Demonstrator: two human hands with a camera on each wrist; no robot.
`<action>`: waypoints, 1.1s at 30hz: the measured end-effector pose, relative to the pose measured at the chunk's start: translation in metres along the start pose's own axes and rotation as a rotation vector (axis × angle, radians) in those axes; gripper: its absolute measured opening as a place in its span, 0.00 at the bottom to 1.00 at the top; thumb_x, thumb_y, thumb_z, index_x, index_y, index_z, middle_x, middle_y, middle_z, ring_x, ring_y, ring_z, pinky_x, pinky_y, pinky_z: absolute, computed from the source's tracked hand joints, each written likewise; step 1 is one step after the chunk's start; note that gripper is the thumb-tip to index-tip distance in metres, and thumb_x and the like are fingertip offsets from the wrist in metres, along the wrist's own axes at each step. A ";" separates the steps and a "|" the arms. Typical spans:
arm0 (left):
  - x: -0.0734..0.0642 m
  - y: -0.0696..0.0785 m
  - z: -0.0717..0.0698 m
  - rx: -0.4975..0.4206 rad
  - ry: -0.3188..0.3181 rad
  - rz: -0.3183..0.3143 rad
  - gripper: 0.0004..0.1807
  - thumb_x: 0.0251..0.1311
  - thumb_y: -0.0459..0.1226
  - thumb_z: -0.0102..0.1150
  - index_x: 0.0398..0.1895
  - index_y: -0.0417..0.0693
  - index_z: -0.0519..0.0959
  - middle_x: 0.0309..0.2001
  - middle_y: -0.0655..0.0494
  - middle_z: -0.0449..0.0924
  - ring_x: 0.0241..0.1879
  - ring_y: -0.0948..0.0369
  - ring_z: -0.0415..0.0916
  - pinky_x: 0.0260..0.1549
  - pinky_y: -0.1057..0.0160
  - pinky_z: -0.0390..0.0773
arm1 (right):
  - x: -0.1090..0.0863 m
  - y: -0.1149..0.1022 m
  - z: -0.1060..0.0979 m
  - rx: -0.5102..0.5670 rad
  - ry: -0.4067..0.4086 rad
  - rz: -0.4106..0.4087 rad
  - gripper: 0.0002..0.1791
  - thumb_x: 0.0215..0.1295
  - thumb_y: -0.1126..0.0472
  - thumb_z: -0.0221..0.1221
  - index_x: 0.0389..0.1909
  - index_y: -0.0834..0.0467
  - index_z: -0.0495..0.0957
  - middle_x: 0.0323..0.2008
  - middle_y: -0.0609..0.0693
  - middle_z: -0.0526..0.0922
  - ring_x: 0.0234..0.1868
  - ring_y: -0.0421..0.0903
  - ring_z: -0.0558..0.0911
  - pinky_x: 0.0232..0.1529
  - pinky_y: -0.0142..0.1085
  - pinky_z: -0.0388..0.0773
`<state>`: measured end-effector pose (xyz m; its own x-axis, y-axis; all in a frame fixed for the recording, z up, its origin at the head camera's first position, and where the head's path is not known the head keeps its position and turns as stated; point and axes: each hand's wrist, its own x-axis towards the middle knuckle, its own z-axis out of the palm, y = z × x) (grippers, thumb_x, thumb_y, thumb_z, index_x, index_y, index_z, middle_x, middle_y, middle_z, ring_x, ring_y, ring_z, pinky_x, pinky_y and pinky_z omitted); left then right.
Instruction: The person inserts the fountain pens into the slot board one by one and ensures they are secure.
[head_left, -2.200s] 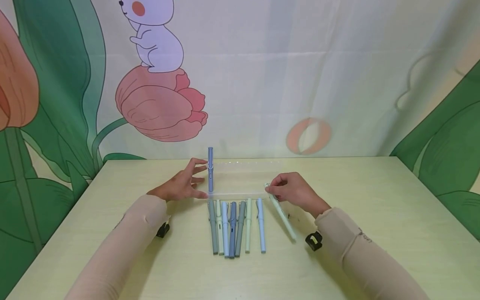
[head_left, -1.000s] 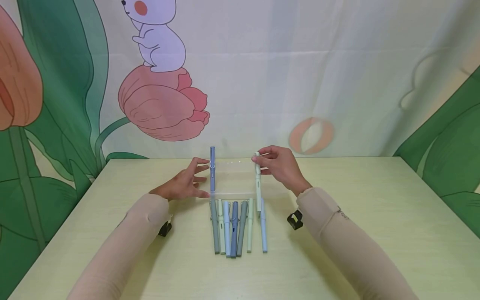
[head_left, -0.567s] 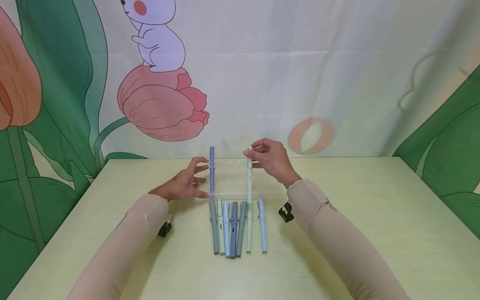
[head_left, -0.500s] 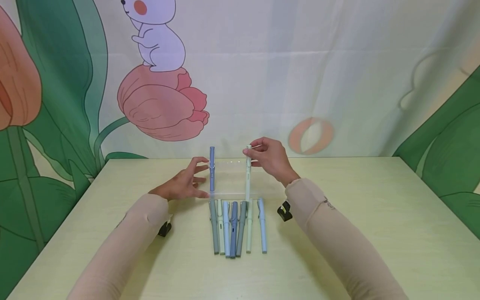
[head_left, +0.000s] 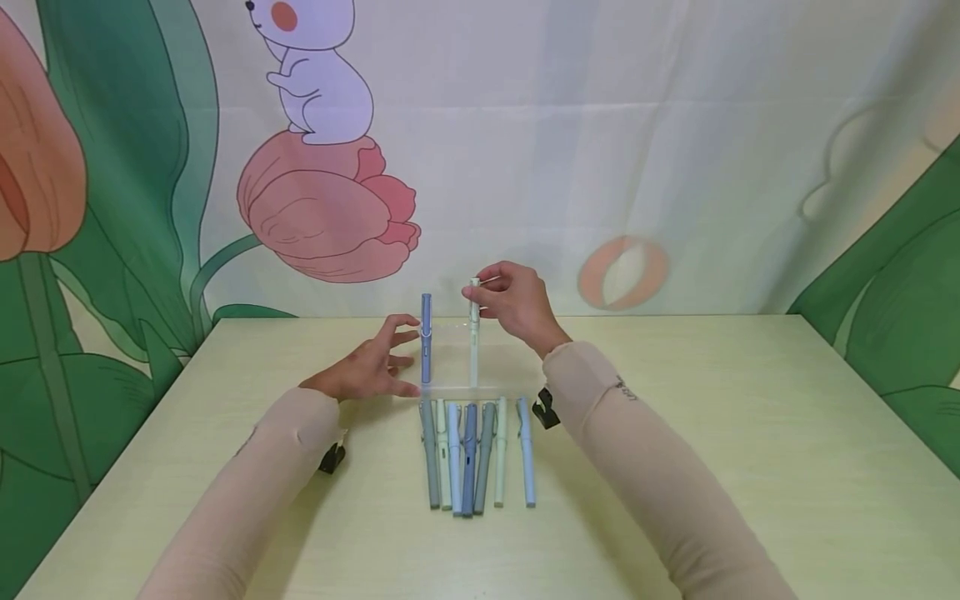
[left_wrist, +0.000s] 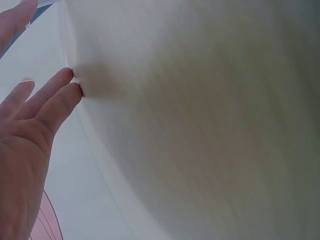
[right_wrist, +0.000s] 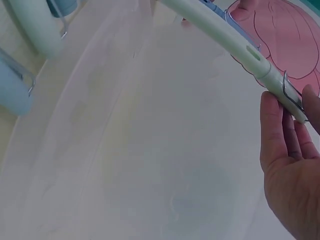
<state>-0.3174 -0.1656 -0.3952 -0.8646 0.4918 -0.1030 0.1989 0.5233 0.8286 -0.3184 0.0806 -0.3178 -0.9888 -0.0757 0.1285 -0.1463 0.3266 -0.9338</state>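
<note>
My right hand (head_left: pixel 521 304) pinches a pale mint capped fountain pen (head_left: pixel 474 337) near its clip end, between thumb and fingers. The pen points toward me over the clear plastic box (head_left: pixel 498 392); the right wrist view shows its metal clip and small window. A blue fountain pen (head_left: pixel 426 342) lies at the box's left end. My left hand (head_left: pixel 367 367) spans that end, its thumb at the front corner and forefinger at the back. In the left wrist view the left hand's fingertips (left_wrist: pixel 75 90) touch a pale edge.
In front of the box several capped pens lie side by side, among them a dark blue pen (head_left: pixel 469 462) and a grey-green pen (head_left: pixel 430 458). A light blue pen (head_left: pixel 528 458) lies slightly apart on the right. A printed curtain (head_left: pixel 495 167) hangs behind the table (head_left: pixel 712 467).
My right hand has lifted the mint pen from right of the row, straightened it, and carried it left and back over the box toward the blue pen. The left hand has stayed in place.
</note>
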 end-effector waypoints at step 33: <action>0.002 -0.001 -0.002 -0.044 -0.022 -0.021 0.57 0.52 0.30 0.75 0.72 0.65 0.43 0.79 0.45 0.45 0.70 0.38 0.59 0.62 0.42 0.69 | 0.014 -0.012 0.030 -0.073 -0.017 -0.011 0.18 0.64 0.58 0.67 0.50 0.61 0.77 0.42 0.56 0.84 0.39 0.50 0.87 0.47 0.39 0.84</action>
<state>-0.3198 -0.1666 -0.3952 -0.8578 0.4967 -0.1319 0.1604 0.5026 0.8495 -0.3296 0.0470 -0.3147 -0.9866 -0.0956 0.1319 -0.1591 0.3937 -0.9053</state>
